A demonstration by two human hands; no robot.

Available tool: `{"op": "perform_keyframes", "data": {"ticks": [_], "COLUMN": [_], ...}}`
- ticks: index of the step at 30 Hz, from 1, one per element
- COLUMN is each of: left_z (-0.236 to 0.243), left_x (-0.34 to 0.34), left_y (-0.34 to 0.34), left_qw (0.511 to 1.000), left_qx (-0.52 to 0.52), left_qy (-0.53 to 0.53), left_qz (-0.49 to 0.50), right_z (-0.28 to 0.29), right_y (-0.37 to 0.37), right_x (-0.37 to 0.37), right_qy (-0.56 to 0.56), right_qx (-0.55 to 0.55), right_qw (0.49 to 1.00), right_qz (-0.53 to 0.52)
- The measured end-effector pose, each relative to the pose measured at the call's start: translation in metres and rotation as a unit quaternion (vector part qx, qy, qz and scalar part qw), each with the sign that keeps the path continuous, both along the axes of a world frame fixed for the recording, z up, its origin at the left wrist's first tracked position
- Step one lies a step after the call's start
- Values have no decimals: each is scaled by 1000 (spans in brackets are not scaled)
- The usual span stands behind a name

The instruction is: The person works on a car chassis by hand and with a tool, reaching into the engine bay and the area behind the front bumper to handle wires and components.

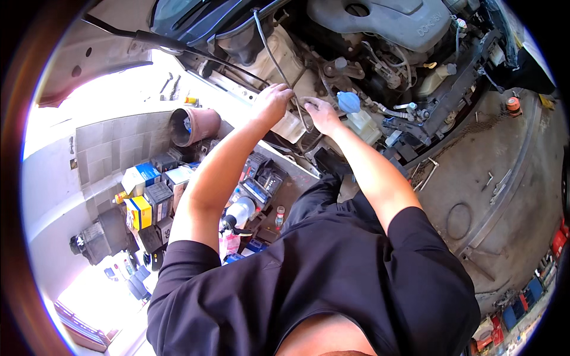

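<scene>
Hose (268,46) in the car, left of the engine cover (380,22), running down between your left hand (274,102) and right hand (322,115). Fingers curled at it; can't tell whether clamped. Judged mid-job: lower end hidden, fastening unconfirmed, handling apparently unfinished.

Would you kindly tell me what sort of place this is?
It looks like a car repair workshop: a grey engine cover shows in front, what appear to be car batteries are stacked at left, and an L-shaped metal tool lies on the floor at right.
</scene>
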State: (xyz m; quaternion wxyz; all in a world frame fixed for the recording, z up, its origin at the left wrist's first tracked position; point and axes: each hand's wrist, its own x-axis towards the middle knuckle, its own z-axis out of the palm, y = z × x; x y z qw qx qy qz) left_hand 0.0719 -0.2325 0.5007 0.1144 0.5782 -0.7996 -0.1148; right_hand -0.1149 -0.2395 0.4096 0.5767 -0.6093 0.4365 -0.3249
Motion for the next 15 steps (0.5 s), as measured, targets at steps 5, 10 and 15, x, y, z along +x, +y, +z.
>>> {"op": "perform_keyframes", "data": {"ticks": [5,10,15], "left_z": [-7,-12,1], "left_x": [13,12,29], "left_y": [-6,2,2], "left_qw": [995,994,999], "left_qx": [98,105,19], "left_qy": [-7,-28,10], "left_qz": [35,19,-45], "right_z": [-10,-29,-34], "right_y": [-14,-9,6], "right_x": [22,-2,4], "right_qy": [-181,-223,-88], "right_qx": [268,515,297], "right_qw": [940,827,937], "right_qz": [110,29,162]}}
